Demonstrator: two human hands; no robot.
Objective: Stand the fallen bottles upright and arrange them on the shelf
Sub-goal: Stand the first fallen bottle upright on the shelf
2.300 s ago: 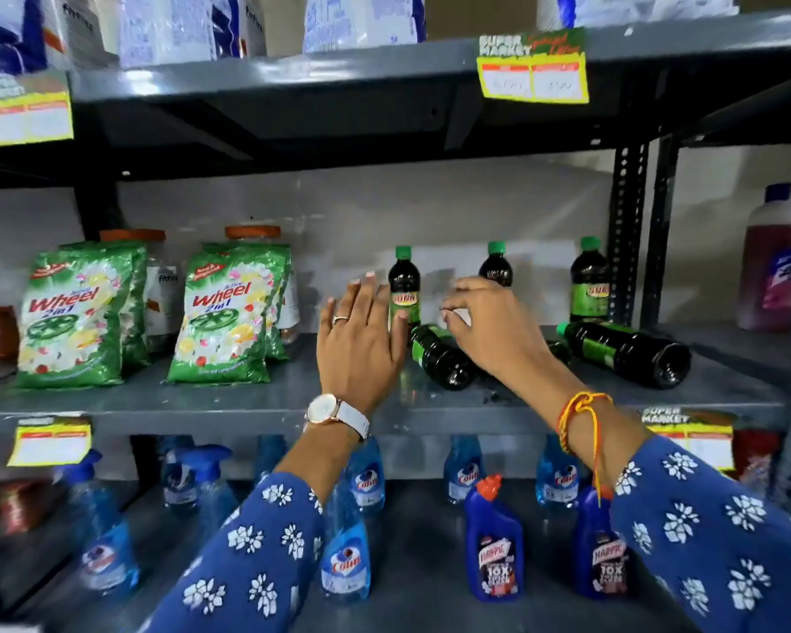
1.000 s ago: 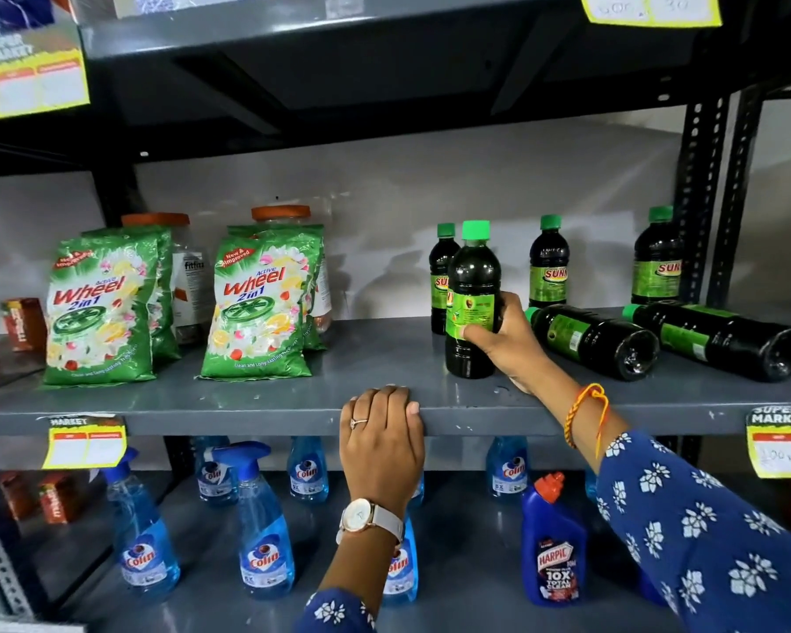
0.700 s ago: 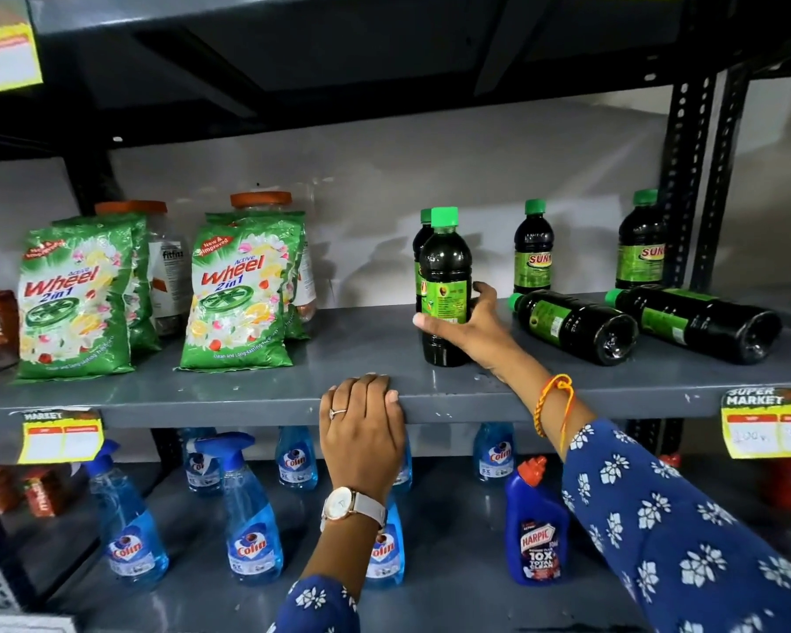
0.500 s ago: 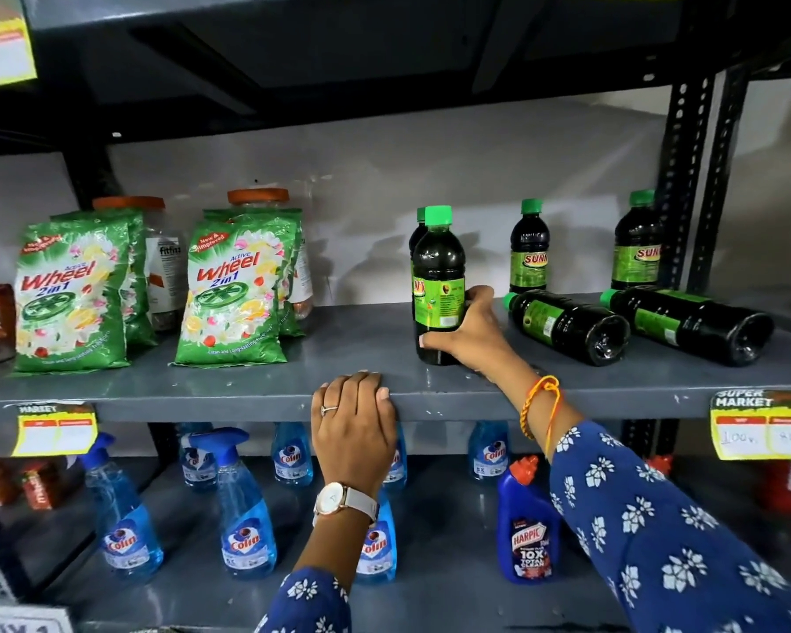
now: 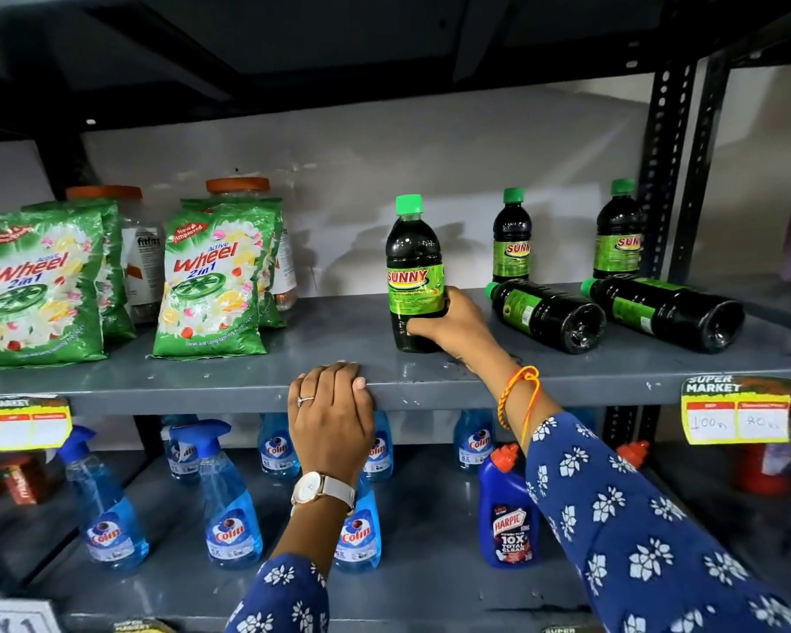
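Sunny bottle [image 5: 414,271] base hidden by right hand [image 5: 448,324], upright

Fallen bottle [image 5: 414,274] now upright, turned.

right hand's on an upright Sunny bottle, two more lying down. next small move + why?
Probably release the upright bottle and move the right hand to the nearer fallen bottle. The held one already stands on the shelf, label forward; that bottle and another fallen bottle lie on their sides. The left hand only rests on the shelf edge.
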